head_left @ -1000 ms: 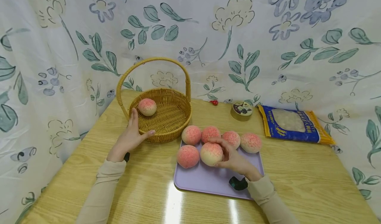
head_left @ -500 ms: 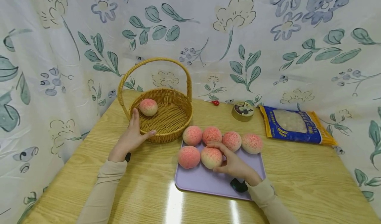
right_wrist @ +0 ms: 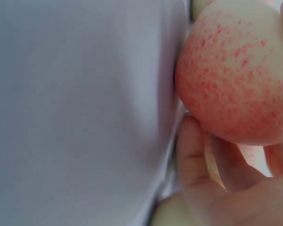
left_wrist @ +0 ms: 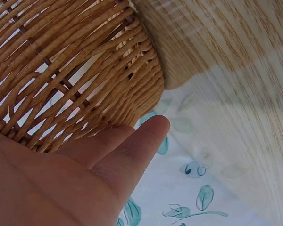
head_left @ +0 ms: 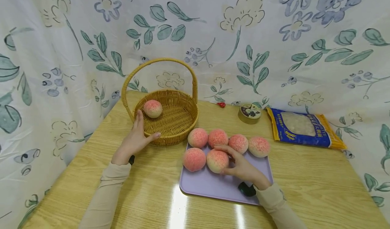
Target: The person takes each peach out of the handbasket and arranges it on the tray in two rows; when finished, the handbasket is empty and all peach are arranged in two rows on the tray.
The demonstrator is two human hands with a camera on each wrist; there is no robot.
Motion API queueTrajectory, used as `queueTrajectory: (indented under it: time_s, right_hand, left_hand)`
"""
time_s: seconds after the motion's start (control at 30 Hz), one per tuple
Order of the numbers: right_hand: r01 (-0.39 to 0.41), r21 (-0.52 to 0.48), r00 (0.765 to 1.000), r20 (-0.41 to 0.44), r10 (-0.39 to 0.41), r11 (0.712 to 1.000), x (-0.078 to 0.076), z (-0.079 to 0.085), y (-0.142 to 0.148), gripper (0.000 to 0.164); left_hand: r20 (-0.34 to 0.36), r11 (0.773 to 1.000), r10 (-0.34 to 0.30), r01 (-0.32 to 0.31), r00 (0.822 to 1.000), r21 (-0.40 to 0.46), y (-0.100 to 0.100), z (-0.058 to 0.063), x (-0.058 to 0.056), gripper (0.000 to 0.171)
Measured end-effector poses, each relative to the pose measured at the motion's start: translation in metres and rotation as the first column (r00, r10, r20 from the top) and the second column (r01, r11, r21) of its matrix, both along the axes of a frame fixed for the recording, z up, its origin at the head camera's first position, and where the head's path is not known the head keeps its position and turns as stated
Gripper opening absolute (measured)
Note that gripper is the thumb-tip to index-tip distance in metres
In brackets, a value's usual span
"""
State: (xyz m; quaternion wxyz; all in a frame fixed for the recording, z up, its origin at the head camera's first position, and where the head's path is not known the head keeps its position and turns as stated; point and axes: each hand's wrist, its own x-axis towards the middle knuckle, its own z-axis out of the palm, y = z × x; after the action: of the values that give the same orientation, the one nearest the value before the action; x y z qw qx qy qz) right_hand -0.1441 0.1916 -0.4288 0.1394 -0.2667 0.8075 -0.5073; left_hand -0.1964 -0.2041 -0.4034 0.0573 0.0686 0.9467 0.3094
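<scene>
My right hand (head_left: 242,166) has its fingers and thumb around the right side of a pink-and-cream toy peach (head_left: 217,161) on the lilac tray (head_left: 207,186). In the right wrist view the fingers (right_wrist: 193,155) touch this peach (right_wrist: 236,75), and a fingertip shows at the upper right edge. More peaches surround it: one (head_left: 194,159) to its left and several in a row behind. My left hand (head_left: 134,139) rests against the near left side of the wicker basket (head_left: 166,141), fingers straight and thumb spread. In the left wrist view the palm lies along the weave (left_wrist: 75,80). One peach (head_left: 153,109) sits inside the basket.
The basket's tall handle (head_left: 164,60) arches over it. Behind the tray are a round tin (head_left: 250,113) and a small red item (head_left: 221,104). A blue and yellow packet (head_left: 304,127) lies at the right. A floral curtain (head_left: 213,36) hangs behind the wooden table (head_left: 146,191).
The peach under my right hand has come down slightly and turned, so more pink faces the head camera. The fingers have shifted a little to its right side. My left hand stays at the basket.
</scene>
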Motion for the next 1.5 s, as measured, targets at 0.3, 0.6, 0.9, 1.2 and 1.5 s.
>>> queueTrajectory:
  time_s: [0.3, 0.6, 0.9, 1.2, 1.5]
  right_hand:
    - [-0.044, -0.058, 0.996, 0.071, 0.048, 0.997, -0.026, 0.039, 0.004, 0.067]
    - [-0.119, -0.158, 0.986, 0.095, 0.135, 0.980, -0.086, 0.071, -0.035, 0.065]
    - [-0.154, -0.133, 0.981, 0.100, 0.168, 0.979, -0.135, 0.084, -0.100, 0.058]
    - [-0.170, -0.176, 0.969, 0.146, 0.197, 0.969, -0.165, 0.077, -0.153, 0.060]
    - [-0.145, -0.243, 0.957, 0.210, 0.198, 0.959, -0.190, 0.070, -0.200, 0.060]
  left_hand:
    - [-0.005, 1.000, 0.000, 0.000, 1.000, 0.001, -0.001, 0.001, 0.001, 0.115]
    - [-0.006, 1.000, 0.015, -0.015, 1.000, -0.008, -0.004, -0.002, -0.001, 0.115]
    - [-0.042, 1.000, 0.024, -0.024, 0.999, -0.012, -0.004, -0.004, -0.001, 0.115]
    - [-0.056, 1.000, 0.023, -0.022, 0.998, 0.010, 0.002, -0.007, 0.001, 0.115]
    - [-0.059, 0.999, 0.033, -0.032, 0.998, 0.024, -0.003, -0.003, 0.004, 0.116]
